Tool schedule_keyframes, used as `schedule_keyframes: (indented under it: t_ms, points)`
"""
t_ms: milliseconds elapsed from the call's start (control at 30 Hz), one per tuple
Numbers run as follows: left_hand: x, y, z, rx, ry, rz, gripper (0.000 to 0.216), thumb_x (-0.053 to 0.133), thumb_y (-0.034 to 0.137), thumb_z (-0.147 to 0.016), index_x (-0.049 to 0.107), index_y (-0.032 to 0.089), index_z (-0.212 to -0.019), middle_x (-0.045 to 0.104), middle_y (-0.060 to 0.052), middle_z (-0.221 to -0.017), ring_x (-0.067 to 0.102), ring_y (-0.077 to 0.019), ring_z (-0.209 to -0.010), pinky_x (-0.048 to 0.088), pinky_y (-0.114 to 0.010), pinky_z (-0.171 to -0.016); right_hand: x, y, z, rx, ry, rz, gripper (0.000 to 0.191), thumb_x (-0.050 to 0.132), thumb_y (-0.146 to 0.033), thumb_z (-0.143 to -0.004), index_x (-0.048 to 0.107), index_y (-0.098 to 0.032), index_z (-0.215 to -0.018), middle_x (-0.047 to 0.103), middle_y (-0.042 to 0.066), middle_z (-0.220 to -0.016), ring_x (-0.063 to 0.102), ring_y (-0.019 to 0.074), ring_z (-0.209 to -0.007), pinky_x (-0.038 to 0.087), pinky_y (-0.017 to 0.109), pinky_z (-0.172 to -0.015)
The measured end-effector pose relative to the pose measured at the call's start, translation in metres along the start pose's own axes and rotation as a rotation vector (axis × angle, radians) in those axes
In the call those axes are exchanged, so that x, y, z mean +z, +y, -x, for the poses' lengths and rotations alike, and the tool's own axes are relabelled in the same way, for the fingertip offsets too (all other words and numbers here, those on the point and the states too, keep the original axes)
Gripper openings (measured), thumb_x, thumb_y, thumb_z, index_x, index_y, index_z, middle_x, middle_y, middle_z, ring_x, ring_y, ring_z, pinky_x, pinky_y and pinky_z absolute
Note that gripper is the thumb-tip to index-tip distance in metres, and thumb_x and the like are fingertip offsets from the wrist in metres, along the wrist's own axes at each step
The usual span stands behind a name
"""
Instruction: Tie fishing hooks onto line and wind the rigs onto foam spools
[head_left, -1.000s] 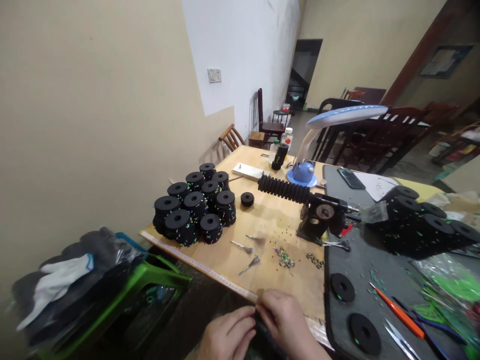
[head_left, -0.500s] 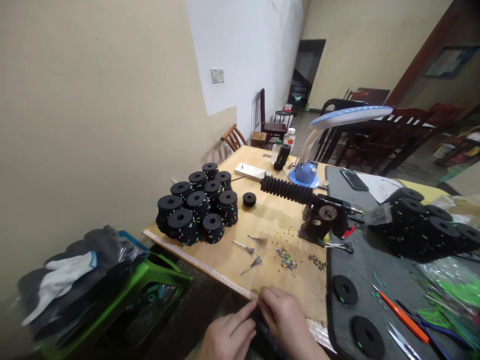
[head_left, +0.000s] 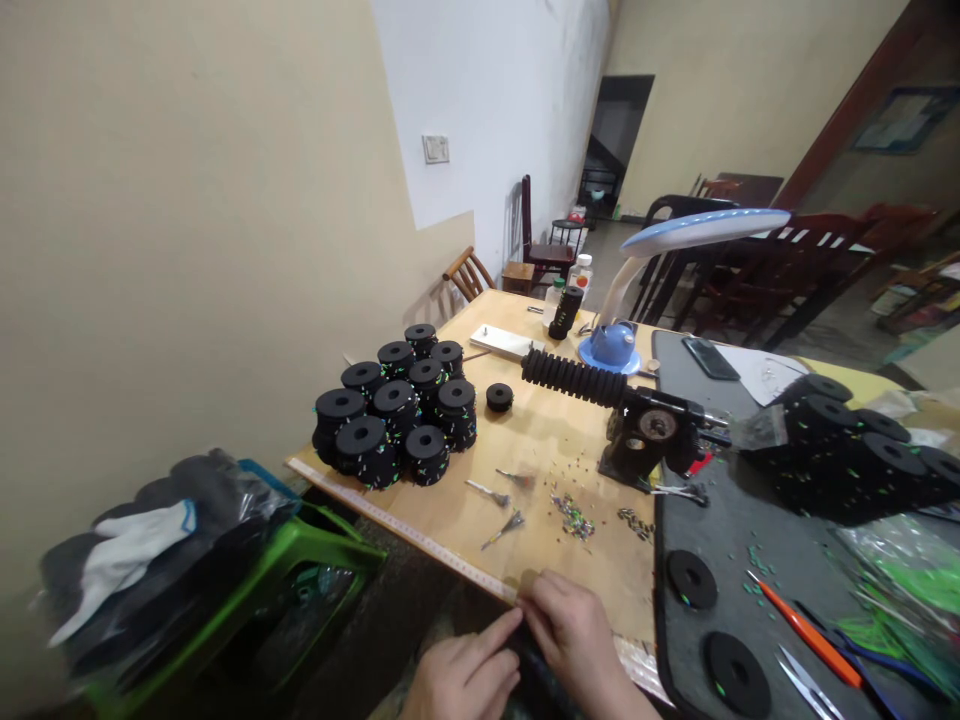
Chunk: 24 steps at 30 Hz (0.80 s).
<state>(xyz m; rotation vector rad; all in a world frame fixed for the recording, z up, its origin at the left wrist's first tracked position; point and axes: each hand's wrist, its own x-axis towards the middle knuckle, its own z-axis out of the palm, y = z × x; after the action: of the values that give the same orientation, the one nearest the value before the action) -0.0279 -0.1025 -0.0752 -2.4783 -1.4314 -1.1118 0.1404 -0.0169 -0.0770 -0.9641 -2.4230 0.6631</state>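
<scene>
My left hand (head_left: 466, 672) and my right hand (head_left: 571, 632) meet at the front edge of the wooden table (head_left: 450, 515). Fingers on both are closed in a pinch, tips almost touching. Whatever they pinch, if anything, is too small or hidden to name. Just beyond my right hand lies a pile of tiny coloured bits (head_left: 574, 520), with a small heap of metal pieces (head_left: 636, 524) beside it. Thin feathery tufts on stems (head_left: 487, 493) rest to the left of the pile. A measuring tape strip (head_left: 420, 540) runs along the table edge.
Stacked black foam spools (head_left: 394, 400) stand at the left. A black clamp device (head_left: 641, 425) carries a ribbed rod, near a blue lamp (head_left: 609, 348). On the grey mat (head_left: 712, 520) lie foam discs (head_left: 691, 580), an orange-handled tool (head_left: 810, 632) and scissors (head_left: 806, 685). A green stool (head_left: 322, 550) stands lower left.
Both hands have shifted very slightly to the right and stay pinched close together. Nothing on the table has visibly moved.
</scene>
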Motion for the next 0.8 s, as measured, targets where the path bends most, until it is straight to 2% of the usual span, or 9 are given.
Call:
schedule_keyframes:
  t_ms: [233,467,667,800]
  points:
    - [0.003,-0.007,0.008,-0.07,-0.05,-0.005,0.021,0.046,0.014,-0.091,0.067,0.018,-0.093,0.072,-0.018,-0.119,0.074,-0.0182,-0.066,0.061,-0.026,-0.063,0.0,-0.002,-0.002,-0.014,-0.031,0.116,0.028,0.043,-0.022,-0.098,0.056,-0.022,-0.073,0.063,0.002,-0.067,0.057,0.0164,-0.058,0.031,0.026,-0.053]
    - [0.0,-0.015,0.01,-0.095,-0.15,-0.026,0.019,0.047,0.014,-0.09,0.065,0.016,-0.097,0.069,-0.016,-0.124,0.071,-0.0187,-0.065,0.058,-0.028,-0.059,-0.004,-0.006,-0.004,0.006,-0.122,0.192,0.025,0.046,-0.021,-0.097,0.056,-0.022,-0.074,0.066,0.003,-0.07,0.061,0.0168,-0.062,0.033,0.026,-0.055]
    - [-0.002,-0.012,0.008,-0.105,-0.181,-0.106,0.023,0.045,0.017,-0.091,0.065,0.015,-0.104,0.07,-0.014,-0.124,0.07,-0.0179,-0.065,0.058,-0.027,-0.059,-0.005,-0.007,-0.008,0.0,-0.107,0.17,0.026,0.044,-0.02,-0.096,0.055,-0.022,-0.073,0.066,0.003,-0.068,0.061,0.0171,-0.06,0.032,0.026,-0.054]
    - [0.0,-0.008,0.007,-0.116,-0.151,-0.155,0.029,0.041,0.019,-0.094,0.065,0.014,-0.109,0.071,-0.014,-0.123,0.071,-0.0166,-0.064,0.059,-0.025,-0.061,-0.005,-0.006,-0.006,0.022,-0.075,0.129,0.023,0.046,-0.02,-0.095,0.054,-0.023,-0.073,0.065,0.002,-0.067,0.06,0.0174,-0.059,0.032,0.027,-0.054]
